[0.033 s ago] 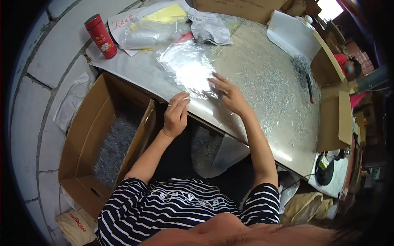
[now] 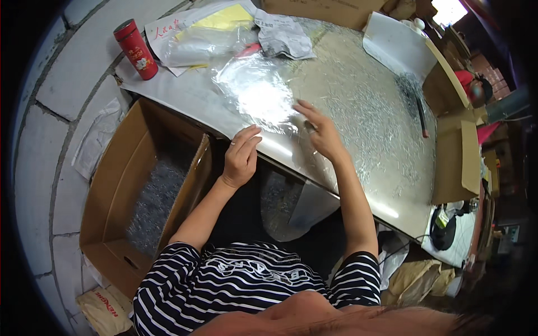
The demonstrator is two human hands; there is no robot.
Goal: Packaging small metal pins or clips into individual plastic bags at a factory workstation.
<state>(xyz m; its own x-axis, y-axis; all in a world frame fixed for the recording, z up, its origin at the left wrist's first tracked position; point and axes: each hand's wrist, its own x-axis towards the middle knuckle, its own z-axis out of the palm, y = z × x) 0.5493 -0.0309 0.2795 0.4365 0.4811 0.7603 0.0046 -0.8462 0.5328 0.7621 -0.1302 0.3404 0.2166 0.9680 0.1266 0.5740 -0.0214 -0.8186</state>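
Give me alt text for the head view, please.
A person's left hand and right hand are beside shiny clear plastic on a table strewn with small clear pieces. A red flask stands upper left; an open cardboard box sits lower left.

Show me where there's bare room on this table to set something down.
Barest is the tabletop's left part, bordered by the red thermos, the clear plastic and the near edge, up to the left hand. Crowded: the right half, strewn with small clear pieces, and the far-left edge, under papers.

Hands (image 2: pixel 241 159) (image 2: pixel 324 136) apart (right farther forward)
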